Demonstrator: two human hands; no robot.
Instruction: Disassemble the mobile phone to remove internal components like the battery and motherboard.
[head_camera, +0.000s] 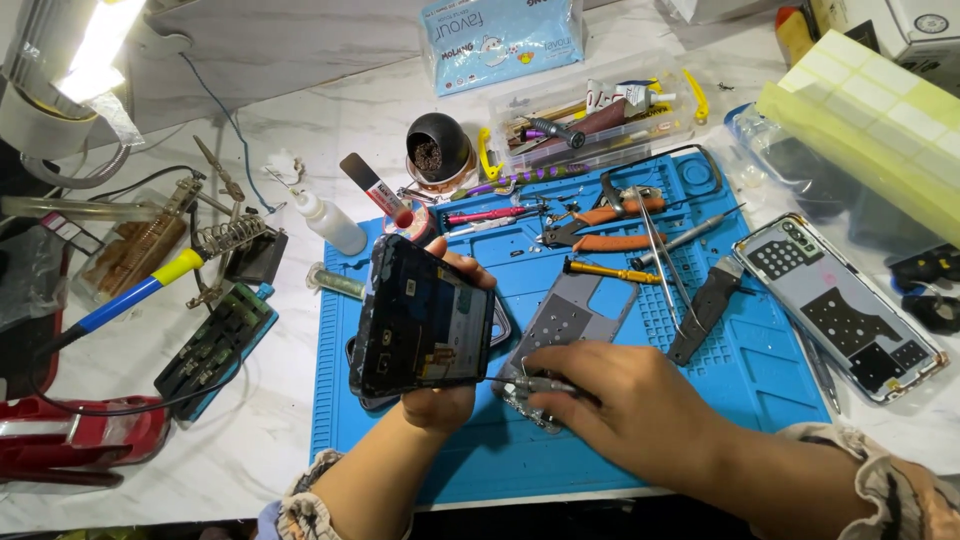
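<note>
Item: opened phone body (425, 322), dark, back cover off, held tilted above the blue work mat (760, 380) near its front-left part. Holder: left hand (440, 400), closed around the lower edge from beneath, with fingertips showing over the top right edge; the grip is firm but covers only two edges. Second item: slim metal-tipped tool (528, 383), pinched in the right hand (625, 405), its tip pointing at the phone's right edge; whether the tip actually touches the frame cannot be told, since the hand hides part of the shaft. Beneath the right hand: grey metal inner plate (565, 325) lying flat on the mat, touching or just under the knuckles. Nearby: orange-handled pliers (610, 225), yellow-handled screwdriver (610, 270), tweezers (665, 265), dark pry tool (705, 310), a second opened phone (840, 305) off the mat's right edge, small white squeeze bottle (330, 222), soldering iron with yellow and blue grip (140, 290) on its stand to the left. Hazards, judged: a slip of the tool tip could score the exposed board or nick a flex cable; pressure from the side against a phone held in the air could twist it out of the left hand and drop it on the plate or the loose tools; any small screws freed over the mat could roll among the clutter and be lost; the right sleeve cuff (850, 460) could drag across the tools near the mat's edge.
</note>
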